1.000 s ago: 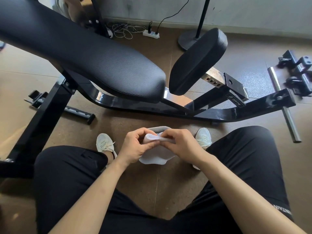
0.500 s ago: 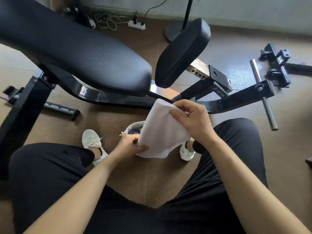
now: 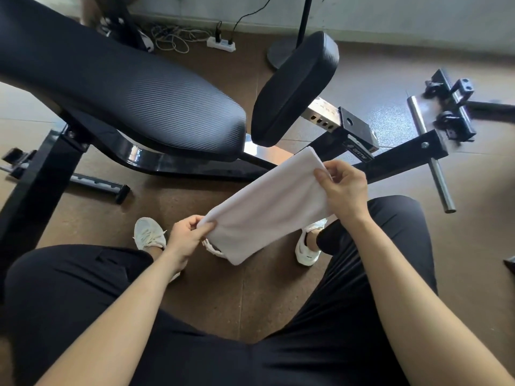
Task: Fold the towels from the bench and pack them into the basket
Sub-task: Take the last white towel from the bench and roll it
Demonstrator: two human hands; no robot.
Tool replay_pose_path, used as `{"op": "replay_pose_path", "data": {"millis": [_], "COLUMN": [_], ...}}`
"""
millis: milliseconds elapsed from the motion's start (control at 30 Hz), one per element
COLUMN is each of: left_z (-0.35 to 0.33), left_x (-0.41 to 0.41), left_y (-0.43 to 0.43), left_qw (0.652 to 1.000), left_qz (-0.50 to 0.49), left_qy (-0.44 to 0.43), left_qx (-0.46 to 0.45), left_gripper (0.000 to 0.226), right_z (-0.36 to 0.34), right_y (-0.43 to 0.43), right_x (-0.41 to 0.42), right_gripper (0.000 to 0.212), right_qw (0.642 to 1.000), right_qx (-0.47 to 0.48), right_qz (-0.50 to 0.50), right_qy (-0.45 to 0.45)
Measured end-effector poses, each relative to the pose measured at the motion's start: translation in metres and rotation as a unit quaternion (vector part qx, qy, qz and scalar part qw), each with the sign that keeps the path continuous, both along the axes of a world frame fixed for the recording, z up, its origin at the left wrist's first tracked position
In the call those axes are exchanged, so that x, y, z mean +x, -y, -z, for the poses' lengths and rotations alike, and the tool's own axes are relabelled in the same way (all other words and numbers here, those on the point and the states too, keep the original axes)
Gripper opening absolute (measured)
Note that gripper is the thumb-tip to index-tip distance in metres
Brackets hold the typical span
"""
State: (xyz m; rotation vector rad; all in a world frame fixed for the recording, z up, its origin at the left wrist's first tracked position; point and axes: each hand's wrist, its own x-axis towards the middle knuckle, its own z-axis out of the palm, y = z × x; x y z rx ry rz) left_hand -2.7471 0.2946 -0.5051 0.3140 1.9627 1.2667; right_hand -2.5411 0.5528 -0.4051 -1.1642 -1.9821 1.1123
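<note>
I hold the towel [image 3: 267, 207] stretched slantwise between my hands, above the floor [image 3: 223, 296]. My left hand [image 3: 186, 238] pinches its near corner; my right hand [image 3: 344, 190] grips its far edge. The table [image 3: 133, 87] stands beyond them.

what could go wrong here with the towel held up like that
The white towel hangs in the air, pinched only at two ends by the left hand and right hand, so the fold may sag open. Its lower corner droops toward the floor and might drag there. No basket is visible.
</note>
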Motion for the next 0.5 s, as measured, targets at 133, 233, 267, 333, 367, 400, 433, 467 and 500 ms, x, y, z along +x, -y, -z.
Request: {"op": "replay_pose_path", "data": {"millis": [133,233,267,333,367,400,433,467,500], "left_z": [-0.009,-0.018,-0.022,-0.029,-0.032,-0.036,-0.039,-0.041,-0.043], "left_x": [-0.003,-0.002,0.0,0.004,0.005,0.008,0.01,0.013,0.015], "left_y": [-0.002,-0.006,-0.007,-0.011,-0.012,-0.013,-0.014,-0.015,-0.017], "left_qw": [0.998,0.998,0.998,0.998,0.998,0.998,0.999,0.999,0.999], "left_qz": [-0.058,-0.059,-0.058,-0.058,-0.056,-0.051,-0.044,-0.036,-0.028], "left_qy": [0.027,0.003,-0.005,-0.01,-0.007,-0.002,0.005,0.012,0.018], "left_qx": [0.024,0.013,0.011,0.015,0.02,0.025,0.029,0.033,0.037], "left_gripper": [0.012,0.018,0.019,0.018,0.017,0.016,0.015,0.015,0.015], "right_z": [0.009,0.015,0.015,0.015,0.014,0.014,0.015,0.016,0.017], "right_y": [-0.001,0.004,0.006,0.014,0.019,0.025,0.031,0.037,0.043], "right_x": [-0.002,-0.004,-0.005,-0.008,-0.01,-0.012,-0.014,-0.017,-0.02], "right_gripper": [0.007,0.008,0.007,0.005,0.005,0.005,0.007,0.009,0.011], "right_qw": [0.999,0.999,0.998,0.997,0.996,0.995,0.994,0.992,0.99], "right_qx": [-0.008,-0.026,-0.027,-0.026,-0.024,-0.021,-0.016,-0.013,-0.014], "right_qz": [0.019,0.002,-0.007,-0.026,-0.038,-0.053,-0.071,-0.091,-0.109], "right_qy": [0.028,0.046,0.052,0.063,0.071,0.078,0.082,0.085,0.086]}}
